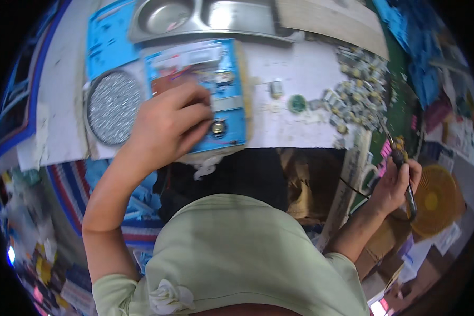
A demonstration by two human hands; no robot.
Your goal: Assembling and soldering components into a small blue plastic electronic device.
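My right hand [393,184], out past the table's right side, is closed around the dark handle of a soldering iron [399,157]. The iron's thin metal tip slants up and left. My left hand [171,118] is over a blue plastic housing [238,126] fitted with wires, a silver strip and small metal parts. Its fingers are curled together at the housing's middle, and what they pinch, if anything, is hidden. Just right of those fingers, a small round metal part [218,128] sits in the housing. Thin red and purple wires [181,73] run above the hand.
A round dish [89,116] full of small silver pieces stands left. Another blue plastic panel [102,52] lies behind it. A metal tray [200,32] is at the back. Several small motors [355,95] are heaped at right, near a green disc [297,104]. An orange basket [434,200] stands lower right.
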